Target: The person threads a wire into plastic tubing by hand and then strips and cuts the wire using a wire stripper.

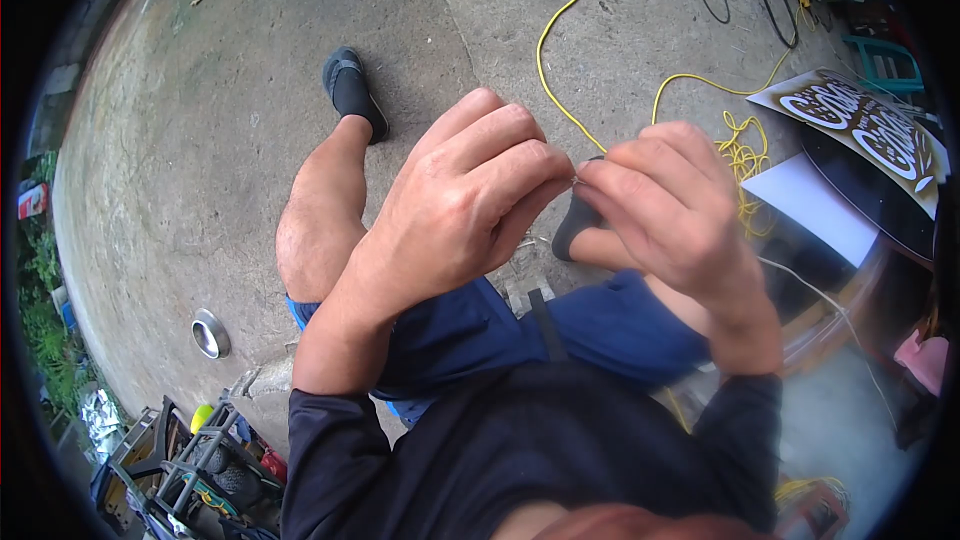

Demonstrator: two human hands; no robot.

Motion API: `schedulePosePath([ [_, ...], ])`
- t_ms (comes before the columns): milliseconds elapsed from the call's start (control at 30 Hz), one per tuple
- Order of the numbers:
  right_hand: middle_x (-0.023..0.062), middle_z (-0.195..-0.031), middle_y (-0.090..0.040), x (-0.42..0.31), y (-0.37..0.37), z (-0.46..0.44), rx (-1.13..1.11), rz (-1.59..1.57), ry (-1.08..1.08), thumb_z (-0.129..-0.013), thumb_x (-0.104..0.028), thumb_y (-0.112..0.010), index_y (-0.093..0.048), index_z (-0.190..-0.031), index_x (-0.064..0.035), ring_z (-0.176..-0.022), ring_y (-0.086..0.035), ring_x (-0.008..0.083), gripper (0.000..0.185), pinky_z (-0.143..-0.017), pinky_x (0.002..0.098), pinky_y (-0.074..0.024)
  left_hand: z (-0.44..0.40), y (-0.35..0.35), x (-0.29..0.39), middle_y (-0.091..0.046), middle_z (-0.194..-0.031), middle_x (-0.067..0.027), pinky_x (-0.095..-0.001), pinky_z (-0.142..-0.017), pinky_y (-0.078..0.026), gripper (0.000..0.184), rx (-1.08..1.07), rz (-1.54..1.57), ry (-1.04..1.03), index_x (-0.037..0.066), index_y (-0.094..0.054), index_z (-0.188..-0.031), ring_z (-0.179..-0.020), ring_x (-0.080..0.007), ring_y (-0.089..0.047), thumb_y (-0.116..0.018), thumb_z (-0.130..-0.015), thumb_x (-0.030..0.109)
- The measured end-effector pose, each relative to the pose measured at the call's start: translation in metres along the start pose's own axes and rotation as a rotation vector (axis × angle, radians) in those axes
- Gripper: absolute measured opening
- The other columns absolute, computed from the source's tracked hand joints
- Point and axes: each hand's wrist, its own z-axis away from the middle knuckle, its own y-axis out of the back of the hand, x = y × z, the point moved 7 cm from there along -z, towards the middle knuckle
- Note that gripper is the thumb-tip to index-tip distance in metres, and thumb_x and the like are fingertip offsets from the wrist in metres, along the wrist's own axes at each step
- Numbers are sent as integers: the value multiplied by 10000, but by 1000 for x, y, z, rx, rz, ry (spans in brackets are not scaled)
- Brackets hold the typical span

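My left hand (465, 195) is raised in front of my lap, its thumb and fingers closed in a pinch. Facing it, my right hand (675, 205) is closed in a pinch too, and the two sets of fingertips almost meet. A tiny glint shows between them, too small to name. Below the hands are my dark blue shorts (470, 335), with a dark strap (547, 325) hanging over a pale patch between the legs.
A yellow cord (545, 50) runs across the concrete floor (250, 30) to a tangled heap (742, 155). At right lie a lettered sign (850, 120), a white sheet (815, 205) and a pale cable (830, 305). A metal bowl (210, 334) and a cluttered rack (205, 465) stand at left.
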Motion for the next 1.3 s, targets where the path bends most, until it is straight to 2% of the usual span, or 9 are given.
schedulePosePath([
  [200, 66, -757, -608, -6, -12, 3, -74, 4, -85, -771, -51, -732, -654, -809, -21, -679, -582, 235, 92, -576, 332, -437, 4, -4, 4, -567, -810, -49, -342, -626, -449, 222, 5, -93, -92, 57, -671, -882, -735, -229, -542, -747, -673, 54],
  [267, 59, -698, -569, 15, -24, 16, -87, -527, -595, -848, -58, -700, -622, -780, -25, -570, -498, 183, 109, -511, 300, -365, 5, -4, 7, -542, -838, -52, -346, -643, -452, 223, 6, -149, -141, 53, -646, -888, -742, -228, -517, -704, -678, 102],
  [400, 61, -703, -576, 18, -11, 14, -115, -488, -580, -846, -67, -718, -640, -875, -26, -612, -536, 163, 93, -524, 285, -388, 7, -2, 16, -542, -840, -41, -337, -629, -445, 261, 72, -265, -240, 57, -649, -915, -751, -207, -524, -672, -667, 136],
  [600, 62, -710, -589, 32, -1, 11, -158, -433, -566, -844, -81, -748, -671, -1032, -27, -683, -599, 131, 210, -546, 260, -425, 3, 8, -5, -605, -797, -41, -332, -599, -436, 209, 19, -5, -12, 60, -700, -904, -725, -221, -558, -803, -723, 41],
  [667, 57, -721, -603, 9, 11, -2, 86, -66, 0, -758, -52, -771, -699, -1042, -29, -687, -608, 193, 294, -567, 296, -462, 3, 7, -5, -607, -800, -42, -332, -603, -437, 205, -4, 10, 3, 61, -700, -903, -734, -221, -560, -803, -727, 41],
  [900, 75, -811, -643, -13, 4, -4, 27, 23, 113, -687, -18, -748, -724, -911, -17, -719, -627, 225, 225, -593, 328, -484, 2, 3, -3, -608, -808, -51, -335, -611, -442, 214, -1, 15, -12, 47, -697, -898, -742, -229, -563, -804, -712, 38],
  [1200, 102, -751, -629, 5, -16, 4, -59, -234, -279, -843, -77, -728, -647, -889, 3, -653, -598, 261, 122, -603, 355, -470, 5, 0, 6, -599, -819, -38, -342, -641, -455, 208, 1, -204, -103, 61, -691, -894, -750, -225, -567, -776, -704, 56],
  [1267, 128, -752, -627, 21, -30, 20, -190, -608, -762, -925, -99, -672, -638, -885, 2, -644, -590, 269, 115, -596, 349, -457, 6, 0, 8, -598, -819, -34, -344, -647, -457, 213, 19, -233, -122, 66, -693, -896, -754, -225, -568, -774, -699, 61],
  [1300, 128, -752, -627, 21, -28, 19, -190, -607, -761, -925, -99, -672, -638, -885, 2, -644, -590, 269, 115, -596, 349, -457, 6, 0, 10, -596, -820, -30, -347, -653, -458, 218, 36, -261, -141, 71, -695, -897, -758, -225, -569, -771, -693, 66],
])
